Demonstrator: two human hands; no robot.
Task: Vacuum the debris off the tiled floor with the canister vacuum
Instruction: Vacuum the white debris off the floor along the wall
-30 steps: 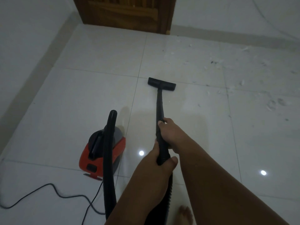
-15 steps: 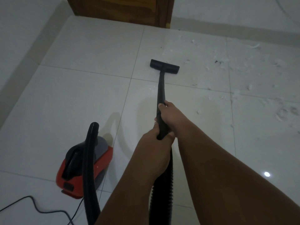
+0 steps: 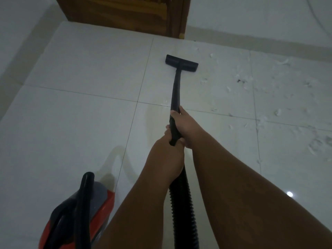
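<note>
Both hands wrapped tight round the black wand [image 3: 175,97], head view only so going off that. Right hand [image 3: 185,127] further up the tube, fingers curled over it, thumb showing on the near side. Left hand [image 3: 166,155] just behind and touching the right, closed round the bottom end of the wand where the ribbed hose [image 3: 181,203] joins on. No slack grip anywhere, both fists properly pressed shut on the tube.

Floor nozzle [image 3: 181,63] sitting flat on the tiled floor [image 3: 80,123], out ahead, not far from the wooden door [image 3: 125,13]. Debris [image 3: 240,81] mostly scattered off to the right of the nozzle: white flecks, a couple of dark specks, more bits trailing down toward the right edge. One small white scrap beside the wand near the grout line too. Tiles to the left looking clean.

Red canister vacuum [image 3: 100,209] parked bottom left, near the left forearm, hose looping up out of it.

Looks like mid-stroke, somewhere in the middle of the job, plenty still to pick up. Next move probably calls for swinging the nozzle right into the messy patch, keeping it flat on the tile. Might need to drag the canister along if the hose runs short.
</note>
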